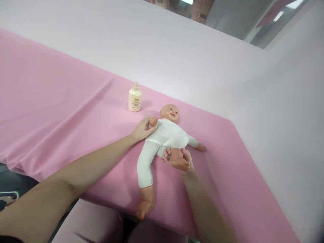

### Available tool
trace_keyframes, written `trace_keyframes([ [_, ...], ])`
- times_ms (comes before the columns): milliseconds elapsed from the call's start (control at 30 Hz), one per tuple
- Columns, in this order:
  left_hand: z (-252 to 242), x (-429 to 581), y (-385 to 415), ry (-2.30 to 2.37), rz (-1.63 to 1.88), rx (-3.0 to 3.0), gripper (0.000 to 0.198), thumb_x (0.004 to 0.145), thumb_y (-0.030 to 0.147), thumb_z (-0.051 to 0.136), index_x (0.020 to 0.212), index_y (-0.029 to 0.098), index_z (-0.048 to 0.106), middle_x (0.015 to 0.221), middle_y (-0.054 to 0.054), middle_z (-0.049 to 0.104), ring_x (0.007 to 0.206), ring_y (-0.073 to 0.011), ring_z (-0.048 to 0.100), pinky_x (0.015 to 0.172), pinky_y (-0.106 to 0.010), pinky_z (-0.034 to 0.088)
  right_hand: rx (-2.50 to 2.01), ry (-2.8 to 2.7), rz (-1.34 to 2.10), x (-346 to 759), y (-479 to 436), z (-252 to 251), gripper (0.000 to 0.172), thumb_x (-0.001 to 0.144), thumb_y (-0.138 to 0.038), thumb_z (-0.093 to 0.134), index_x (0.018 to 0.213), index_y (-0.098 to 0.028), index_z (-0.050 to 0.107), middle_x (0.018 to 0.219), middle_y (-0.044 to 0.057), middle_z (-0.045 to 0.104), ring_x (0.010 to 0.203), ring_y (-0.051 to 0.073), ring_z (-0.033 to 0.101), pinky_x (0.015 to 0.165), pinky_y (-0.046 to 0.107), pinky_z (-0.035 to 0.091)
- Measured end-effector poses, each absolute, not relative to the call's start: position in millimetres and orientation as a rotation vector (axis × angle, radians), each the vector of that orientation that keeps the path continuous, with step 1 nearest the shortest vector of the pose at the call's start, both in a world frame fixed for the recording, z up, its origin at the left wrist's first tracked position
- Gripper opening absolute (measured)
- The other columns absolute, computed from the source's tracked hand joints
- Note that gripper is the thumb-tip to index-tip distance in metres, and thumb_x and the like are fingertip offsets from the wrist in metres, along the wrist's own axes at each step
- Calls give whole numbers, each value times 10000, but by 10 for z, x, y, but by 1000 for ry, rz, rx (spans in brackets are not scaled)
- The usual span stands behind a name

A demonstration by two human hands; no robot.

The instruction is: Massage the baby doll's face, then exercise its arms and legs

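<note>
A baby doll (pixel 165 131) in a white suit lies on its back on the pink-covered table, its head toward the wall. My left hand (pixel 142 130) is closed around the doll's arm at the left, the thumb against the torso and the doll's small fist showing above. Under the doll's raised, bent leg, my right hand (pixel 187 157) wraps the lower leg near the ankle, with fingers on both sides of it. The doll's other leg lies straight toward the table's front edge. Its other arm stretches out to the right.
A cream pump bottle (pixel 135 100) stands upright behind my left hand. The pink cloth (pixel 50 87) is creased at the left. A white wall (pixel 202 67) borders the table at the back and right, with a window (pixel 233 18) above.
</note>
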State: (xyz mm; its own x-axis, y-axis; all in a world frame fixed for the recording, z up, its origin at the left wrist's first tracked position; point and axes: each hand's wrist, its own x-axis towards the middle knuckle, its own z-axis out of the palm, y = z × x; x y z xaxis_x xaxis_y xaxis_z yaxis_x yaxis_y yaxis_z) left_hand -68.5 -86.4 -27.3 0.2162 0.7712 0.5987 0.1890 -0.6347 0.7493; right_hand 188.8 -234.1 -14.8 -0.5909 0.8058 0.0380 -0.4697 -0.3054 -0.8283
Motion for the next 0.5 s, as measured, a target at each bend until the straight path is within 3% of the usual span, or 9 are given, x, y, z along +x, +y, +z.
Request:
trace_keyframes([
  [133,-297,-677,-849,911,1445,1949,359,998,612,829,1030,281,694,1102,-92,863,1077,-313,795,1104,-522,693,-453,-1193,1958,1844,-2412,-129,718,890,-905,913,1021,-213,775,927,27,710,804,192,594,855,370,519],
  [500,-278,-678,-854,859,1466,1950,388,1006,639,801,957,293,632,1010,-73,824,983,-295,760,1010,-500,678,-473,-1379,2094,1872,-2444,-219,810,811,-857,1024,1198,-169,842,1095,117,860,946,254,789,823,366,635],
])
